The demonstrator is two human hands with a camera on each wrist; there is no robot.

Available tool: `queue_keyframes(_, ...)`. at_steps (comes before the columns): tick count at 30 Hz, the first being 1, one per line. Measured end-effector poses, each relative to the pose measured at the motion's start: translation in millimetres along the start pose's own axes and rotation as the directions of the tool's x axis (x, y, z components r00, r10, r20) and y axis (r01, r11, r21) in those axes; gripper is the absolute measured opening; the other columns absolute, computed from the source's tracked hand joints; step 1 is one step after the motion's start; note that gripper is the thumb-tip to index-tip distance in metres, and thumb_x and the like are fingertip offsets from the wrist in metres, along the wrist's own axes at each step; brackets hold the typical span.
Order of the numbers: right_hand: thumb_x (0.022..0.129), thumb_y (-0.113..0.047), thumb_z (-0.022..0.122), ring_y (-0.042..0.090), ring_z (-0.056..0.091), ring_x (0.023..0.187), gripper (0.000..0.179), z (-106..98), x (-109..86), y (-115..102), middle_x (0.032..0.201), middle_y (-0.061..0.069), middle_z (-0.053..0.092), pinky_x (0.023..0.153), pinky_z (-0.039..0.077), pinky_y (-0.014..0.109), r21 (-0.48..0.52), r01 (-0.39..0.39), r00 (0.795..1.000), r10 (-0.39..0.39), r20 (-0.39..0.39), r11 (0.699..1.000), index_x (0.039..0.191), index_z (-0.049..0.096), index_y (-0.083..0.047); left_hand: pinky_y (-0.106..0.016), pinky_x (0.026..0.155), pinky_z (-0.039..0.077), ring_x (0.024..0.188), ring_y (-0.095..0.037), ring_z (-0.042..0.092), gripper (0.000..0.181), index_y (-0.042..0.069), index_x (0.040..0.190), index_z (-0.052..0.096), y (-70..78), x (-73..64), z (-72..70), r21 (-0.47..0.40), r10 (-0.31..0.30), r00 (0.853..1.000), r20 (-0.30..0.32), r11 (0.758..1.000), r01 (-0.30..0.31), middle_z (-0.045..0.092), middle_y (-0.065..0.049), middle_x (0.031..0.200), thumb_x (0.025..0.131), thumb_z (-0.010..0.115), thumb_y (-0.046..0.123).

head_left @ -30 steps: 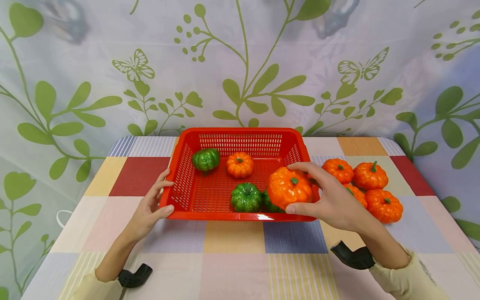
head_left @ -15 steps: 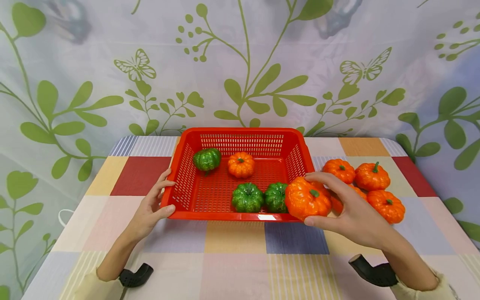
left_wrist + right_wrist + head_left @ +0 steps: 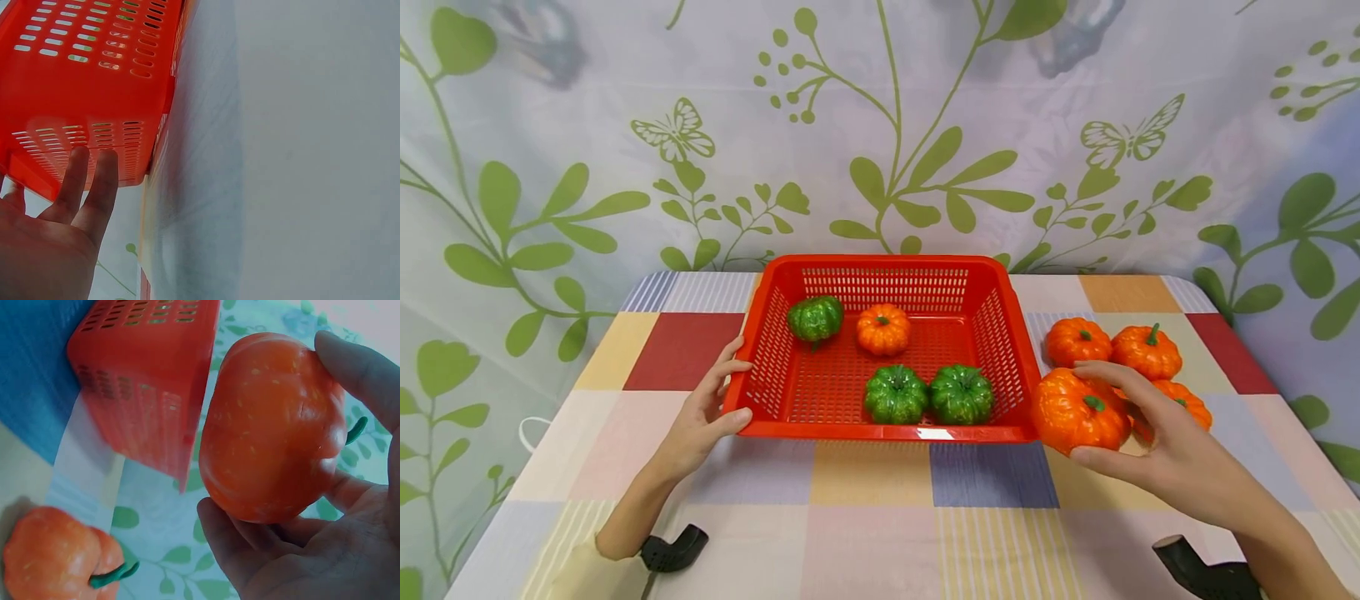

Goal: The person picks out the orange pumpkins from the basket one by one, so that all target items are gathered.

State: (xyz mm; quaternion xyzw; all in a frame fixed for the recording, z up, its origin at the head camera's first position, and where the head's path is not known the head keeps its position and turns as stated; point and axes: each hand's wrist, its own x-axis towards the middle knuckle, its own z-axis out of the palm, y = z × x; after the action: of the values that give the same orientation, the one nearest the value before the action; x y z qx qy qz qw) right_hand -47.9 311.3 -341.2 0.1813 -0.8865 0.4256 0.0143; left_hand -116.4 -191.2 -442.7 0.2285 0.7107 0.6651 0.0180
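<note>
1. One red plastic basket (image 3: 1000,325) stood on the checked tablecloth.
2. Four small pumpkins lay inside it: three green ones (image 3: 815,318) (image 3: 896,394) (image 3: 962,393) and one orange one (image 3: 883,329).
3. Four orange pumpkins were outside the basket, to its right: one held in a hand (image 3: 1078,411), two at the back (image 3: 1077,342) (image 3: 1146,351) and one partly hidden behind the fingers (image 3: 1183,402).
4. That made five orange pumpkins and three green, eight in all.
5. Two hands were in view, the left hand (image 3: 703,412) and the right hand (image 3: 1172,454).
</note>
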Motion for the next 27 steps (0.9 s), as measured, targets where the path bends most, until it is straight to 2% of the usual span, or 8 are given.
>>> queue_keyframes(4, 0.076, 0.000, 0.083, 0.009, 0.046, 0.119, 0.077, -3, -5.8, 8, 0.140, 0.000, 0.044, 0.090, 0.039, 0.008, -0.003, 0.008, 1.000, -0.008, -0.019, 1.000, 0.141, 0.046, -0.017, -0.032, 0.085, 0.055, 0.135, -0.027, 0.030, 0.052, -0.004, 0.139, 0.038, -0.7, 0.3, -0.2, 0.006, 0.000, 1.000, -0.002, 1.000, 0.000, 0.009, -0.004, 0.164, 0.089, 0.053, -0.008)
queue_keyframes(11, 0.076, 0.001, 0.083, 0.006, 0.047, 0.116, 0.077, -4, -14.9, 17, 0.138, 0.003, 0.046, 0.090, 0.037, 0.007, -0.026, 0.002, 0.999, -0.003, -0.036, 1.000, 0.142, 0.046, -0.014, -0.032, 0.085, 0.055, 0.134, -0.034, 0.030, 0.052, -0.005, 0.139, 0.036, -1.1, -0.2, 0.6, -0.006, -0.006, 1.000, -0.006, 1.000, 0.006, 0.008, -0.004, 0.164, 0.090, 0.053, -0.009)
queue_keyframes(15, 0.073, 0.003, 0.084, 0.006, 0.044, 0.117, 0.078, -5, -21.8, 25, 0.137, 0.002, 0.045, 0.089, 0.036, 0.007, -0.041, -0.005, 0.998, 0.002, -0.068, 0.999, 0.141, 0.048, -0.012, -0.032, 0.085, 0.055, 0.134, -0.033, 0.030, 0.052, -0.005, 0.139, 0.036, -0.9, -0.6, 1.0, 0.000, -0.011, 1.000, -0.010, 1.000, 0.011, 0.009, -0.004, 0.164, 0.090, 0.053, -0.008)
queue_keyframes(21, 0.068, -0.003, 0.089, 0.002, 0.043, 0.111, 0.077, -4, -31.4, 41, 0.131, -0.006, 0.050, 0.082, 0.034, 0.010, -0.133, -0.022, 0.993, 0.006, -0.122, 0.991, 0.136, 0.054, -0.014, -0.032, 0.085, 0.055, 0.134, -0.032, 0.030, 0.053, -0.005, 0.139, 0.037, -0.5, -1.0, 0.8, 0.006, -0.013, 1.000, -0.014, 1.000, 0.013, 0.009, -0.004, 0.164, 0.089, 0.053, -0.007)
queue_keyframes(27, 0.069, -0.004, 0.088, -0.003, 0.045, 0.110, 0.076, -5, -41.6, 56, 0.129, -0.012, 0.053, 0.084, 0.032, 0.007, -0.154, -0.028, 0.996, 0.014, -0.091, 0.988, 0.136, 0.054, -0.015, -0.032, 0.085, 0.055, 0.133, -0.031, 0.031, 0.052, -0.005, 0.139, 0.036, -1.2, -1.4, 0.7, 0.011, -0.013, 1.000, -0.008, 1.000, 0.013, 0.008, -0.004, 0.164, 0.090, 0.053, -0.007)
